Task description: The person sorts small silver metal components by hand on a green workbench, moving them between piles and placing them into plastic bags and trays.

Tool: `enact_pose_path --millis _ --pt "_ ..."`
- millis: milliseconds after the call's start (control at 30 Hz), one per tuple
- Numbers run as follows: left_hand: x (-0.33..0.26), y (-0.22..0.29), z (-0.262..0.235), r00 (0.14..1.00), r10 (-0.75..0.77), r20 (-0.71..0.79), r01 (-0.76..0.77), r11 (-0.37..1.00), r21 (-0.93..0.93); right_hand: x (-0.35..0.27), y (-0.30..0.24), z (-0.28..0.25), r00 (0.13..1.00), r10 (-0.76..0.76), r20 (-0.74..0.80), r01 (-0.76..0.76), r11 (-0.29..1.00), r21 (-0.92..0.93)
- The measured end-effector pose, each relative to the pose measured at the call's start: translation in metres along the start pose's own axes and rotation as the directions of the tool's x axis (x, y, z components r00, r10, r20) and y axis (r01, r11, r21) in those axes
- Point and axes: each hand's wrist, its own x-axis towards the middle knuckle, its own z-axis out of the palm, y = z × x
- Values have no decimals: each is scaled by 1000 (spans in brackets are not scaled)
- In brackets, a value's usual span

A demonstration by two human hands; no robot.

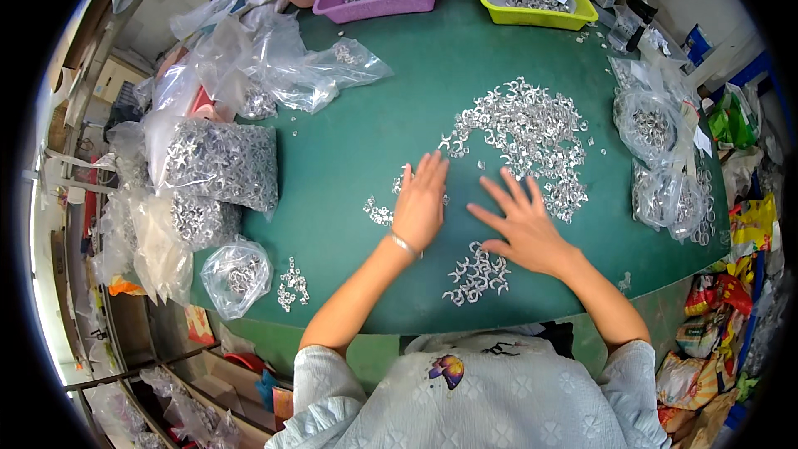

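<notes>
My left hand lies flat on the green table, fingers pointing away from me. Beside and partly under it is a small group of silvery metal pieces. My right hand has its fingers spread over the table, at the near edge of a large heap of small crescent-like metal pieces. Closer to me, below the right hand, sits a smaller cluster of curved metal pieces. Neither hand shows anything gripped. What lies beneath the palms is hidden.
Full clear bags of star-like metal pieces stack at the left, with an open bag and a small pile nearer me. A purple basket and a yellow-green basket stand at the back. More bags line the right edge.
</notes>
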Motion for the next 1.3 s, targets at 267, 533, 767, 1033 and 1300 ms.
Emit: enact_pose_path --millis 267,533,767,1033,1300 --pt "26 -27 12 996 52 72 -61 989 136 -26 44 2 951 284 -126 -304 934 -188" --pt "-20 16 -6 970 39 241 -96 969 229 31 39 9 930 214 -298 -263 955 -134" --pt "-55 60 9 962 145 233 -127 988 -88 12 21 11 955 184 -232 -194 981 -23" --pt "-74 60 0 925 219 309 -191 974 -119 7 12 11 955 228 -193 -231 973 6" --pt "-76 57 -5 924 257 282 -201 957 -211 7 20 24 929 281 -240 -292 957 -8"
